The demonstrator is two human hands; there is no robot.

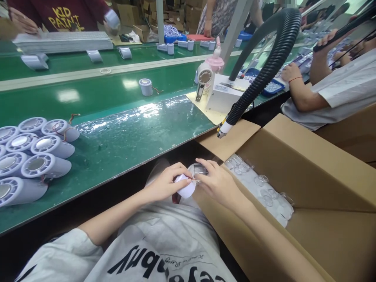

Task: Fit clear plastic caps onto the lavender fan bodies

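Over my lap, below the table edge, my left hand (166, 183) is closed round a white cylindrical fan housing (187, 188) with thin wires. My right hand (216, 181) pinches a clear round cap (200, 170) at the housing's end. Both hands meet just left of an open cardboard box (308, 168) holding several clear round caps on white packing (264, 192). Several more white fan housings (35, 156) lie stacked on the green table at the left.
A black ribbed hose (264, 74) hangs down to the box flap, beside a white machine (226, 92). A lone housing (146, 87) stands on the green conveyor (88, 94). A co-worker's arm (299, 94) rests at the right; other people work across the belt.
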